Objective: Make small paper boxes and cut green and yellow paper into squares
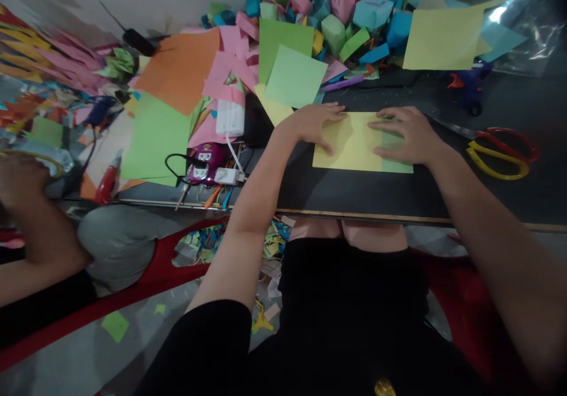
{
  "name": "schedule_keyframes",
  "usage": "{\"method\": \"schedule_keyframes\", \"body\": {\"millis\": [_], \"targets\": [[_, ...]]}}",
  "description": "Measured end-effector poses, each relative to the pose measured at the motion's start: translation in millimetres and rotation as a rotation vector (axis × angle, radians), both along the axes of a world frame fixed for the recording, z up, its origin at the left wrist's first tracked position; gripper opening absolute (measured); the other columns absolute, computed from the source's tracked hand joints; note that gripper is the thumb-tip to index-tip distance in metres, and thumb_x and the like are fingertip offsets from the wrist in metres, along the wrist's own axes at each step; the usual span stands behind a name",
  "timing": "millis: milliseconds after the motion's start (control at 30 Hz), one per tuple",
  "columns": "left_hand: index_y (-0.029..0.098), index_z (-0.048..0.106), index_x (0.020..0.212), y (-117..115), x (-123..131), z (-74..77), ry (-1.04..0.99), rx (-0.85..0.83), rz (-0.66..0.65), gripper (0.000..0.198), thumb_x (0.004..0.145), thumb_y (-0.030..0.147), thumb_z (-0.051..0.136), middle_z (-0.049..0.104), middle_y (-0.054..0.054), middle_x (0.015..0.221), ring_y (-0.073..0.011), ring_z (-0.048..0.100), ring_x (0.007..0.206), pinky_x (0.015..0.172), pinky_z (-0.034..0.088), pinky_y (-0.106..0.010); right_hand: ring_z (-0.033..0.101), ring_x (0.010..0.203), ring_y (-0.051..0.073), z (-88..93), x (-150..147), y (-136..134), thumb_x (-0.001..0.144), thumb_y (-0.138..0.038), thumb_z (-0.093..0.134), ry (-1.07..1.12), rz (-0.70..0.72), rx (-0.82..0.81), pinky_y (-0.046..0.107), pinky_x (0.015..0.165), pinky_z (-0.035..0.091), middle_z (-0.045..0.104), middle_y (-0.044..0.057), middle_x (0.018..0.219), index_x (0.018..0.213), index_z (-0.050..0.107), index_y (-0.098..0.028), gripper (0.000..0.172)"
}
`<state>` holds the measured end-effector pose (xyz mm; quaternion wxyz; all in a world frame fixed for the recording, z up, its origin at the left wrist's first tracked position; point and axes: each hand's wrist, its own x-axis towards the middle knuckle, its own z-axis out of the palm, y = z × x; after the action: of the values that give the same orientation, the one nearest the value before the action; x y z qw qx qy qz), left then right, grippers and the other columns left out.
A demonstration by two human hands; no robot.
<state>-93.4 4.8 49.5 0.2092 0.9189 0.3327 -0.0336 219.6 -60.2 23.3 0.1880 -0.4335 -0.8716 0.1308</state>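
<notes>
The dark, flat table stretches across in front of me, with a heap of pink, blue and green paper pieces at its far side. To the left, a rectangular orange paper sheet lies beyond a bright green paper sheet. Flat before me, near the table's near edge, is the yellow rectangular paper, pale green at its right end. Scissors with 1 red and 1 yellow handle lie to its right. My left hand and right hand are both open, fingers spread, touching the paper's left and right ends.
</notes>
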Motion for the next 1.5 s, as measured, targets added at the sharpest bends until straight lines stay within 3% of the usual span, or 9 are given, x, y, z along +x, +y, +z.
{"method": "schedule_keyframes", "body": {"millis": [300, 533, 633, 733, 833, 1000, 1167, 1300, 1500], "targets": [[0.027, 0.039, 0.166, 2, -17, 8.3, 0.085, -0.060, 0.039, 0.129, 0.057, 0.082, 0.080, 0.028, -0.004, 0.176, -0.0404, 0.033, 0.160, 0.132, 0.027, -0.052, 0.057, 0.133, 0.042, 1.0, 0, -1, 0.085, -0.068, 0.061, -0.031, -0.006, 0.018, 0.064, 0.115, 0.042, 0.063, 0.009, 0.150, 0.140, 0.070, -0.032, 0.066], [0.028, 0.058, 0.154, -5, -37, 18.5, -0.031, 0.013, 0.179, 0.105, 0.066, 0.083, 0.075, 0.060, -0.006, 0.157, -0.0403, 0.056, 0.144, 0.125, 0.040, -0.056, 0.060, 0.130, 0.042, -0.7, 2, 0, 0.084, -0.064, 0.066, -0.009, 0.014, 0.026, 0.066, 0.114, 0.044, 0.063, 0.012, 0.149, 0.137, 0.072, -0.030, 0.063], [0.028, 0.056, 0.156, -11, -42, 32.9, -0.096, 0.080, 0.269, 0.105, 0.071, 0.088, 0.068, 0.061, -0.007, 0.156, -0.0401, 0.054, 0.146, 0.126, 0.038, -0.056, 0.060, 0.129, 0.042, -3.0, 3, 2, 0.085, -0.064, 0.065, -0.010, 0.009, 0.039, 0.067, 0.113, 0.045, 0.064, 0.010, 0.149, 0.136, 0.072, -0.032, 0.061], [0.026, 0.047, 0.162, -20, -21, 40.4, -0.187, 0.164, 0.265, 0.110, 0.077, 0.095, 0.056, 0.050, -0.010, 0.165, -0.0395, 0.042, 0.155, 0.130, 0.031, -0.055, 0.060, 0.130, 0.042, -4.8, 2, 3, 0.085, -0.065, 0.065, -0.011, 0.003, 0.045, 0.066, 0.113, 0.045, 0.064, 0.010, 0.148, 0.134, 0.073, -0.030, 0.060], [0.018, 0.037, 0.166, -35, 27, 26.7, -0.168, 0.202, 0.144, 0.113, 0.084, 0.095, 0.043, 0.036, -0.013, 0.173, -0.0374, 0.028, 0.163, 0.134, 0.021, -0.054, 0.060, 0.129, 0.043, -7.8, 0, 3, 0.080, -0.064, 0.069, 0.013, -0.007, 0.057, 0.065, 0.111, 0.047, 0.066, 0.011, 0.146, 0.129, 0.076, -0.029, 0.061], [0.011, 0.018, 0.171, -60, 87, -18.9, -0.073, 0.205, 0.155, 0.104, 0.097, 0.084, 0.016, 0.017, -0.014, 0.179, -0.0276, 0.009, 0.168, 0.137, 0.012, -0.042, 0.057, 0.133, 0.043, -14.7, -1, 3, 0.080, -0.065, 0.066, 0.023, -0.019, 0.077, 0.066, 0.111, 0.045, 0.064, 0.011, 0.148, 0.129, 0.076, -0.029, 0.062], [0.010, 0.011, 0.171, -55, 89, -30.7, -0.035, 0.173, 0.164, 0.118, 0.089, 0.094, 0.018, 0.010, -0.018, 0.179, -0.0340, 0.004, 0.168, 0.136, 0.007, -0.050, 0.058, 0.133, 0.042, -5.2, 3, 4, 0.080, -0.065, 0.066, 0.094, 0.012, 0.040, 0.066, 0.115, 0.043, 0.065, 0.011, 0.147, 0.133, 0.075, -0.029, 0.064], [0.011, 0.012, 0.171, -54, 89, -27.7, -0.002, 0.180, 0.172, 0.131, 0.078, 0.102, 0.028, 0.009, -0.017, 0.179, -0.0362, 0.003, 0.167, 0.136, 0.008, -0.051, 0.051, 0.142, 0.040, 12.1, 11, 2, 0.094, -0.057, 0.055, 0.038, -0.209, 0.056, 0.064, 0.119, 0.040, 0.059, 0.009, 0.155, 0.137, 0.073, -0.030, 0.054], [0.014, 0.015, 0.171, -56, 91, -28.2, -0.005, 0.200, 0.189, 0.129, 0.078, 0.101, 0.033, 0.012, -0.016, 0.179, -0.0344, 0.010, 0.167, 0.137, 0.010, -0.049, 0.039, 0.148, 0.048, 19.6, 11, 11, 0.094, -0.066, 0.057, -0.210, -0.386, 0.051, 0.067, 0.120, 0.035, 0.052, 0.018, 0.158, 0.132, 0.073, -0.016, 0.066]]}}
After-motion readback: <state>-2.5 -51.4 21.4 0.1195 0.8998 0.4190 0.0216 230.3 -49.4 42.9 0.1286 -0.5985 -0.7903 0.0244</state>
